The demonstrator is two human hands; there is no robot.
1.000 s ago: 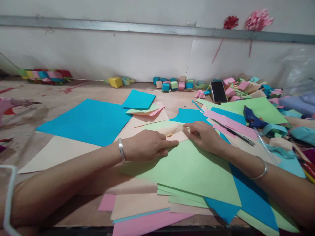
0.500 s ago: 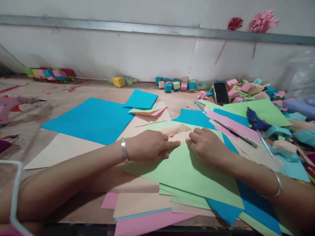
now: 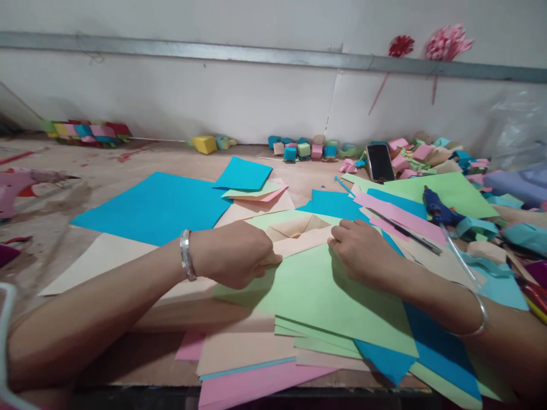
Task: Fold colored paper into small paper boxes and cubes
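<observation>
Between my hands lies a folded peach paper point(image 3: 304, 241), with a long flat strip along its near side and creased flaps standing behind it. My left hand point(image 3: 239, 254) is closed at the strip's left end, its index finger at the near edge. At the right end, my right hand point(image 3: 359, 245) has its fingers curled in a pinch on the paper. Underneath spreads a light green sheet point(image 3: 342, 302), on top of other green sheets. The thumbs are mostly hidden.
Blue sheets point(image 3: 158, 208) lie to the left. On the right are a pen point(image 3: 405, 230), a blue glue gun point(image 3: 440, 208) and a phone point(image 3: 380, 163). Small paper boxes point(image 3: 303, 149) line the wall. A pink glue gun point(image 3: 25, 185) rests at far left.
My left hand has slid left along the peach strip to its left end, uncovering more of the folded paper. My right hand stays at the right end. The view has shifted slightly.
</observation>
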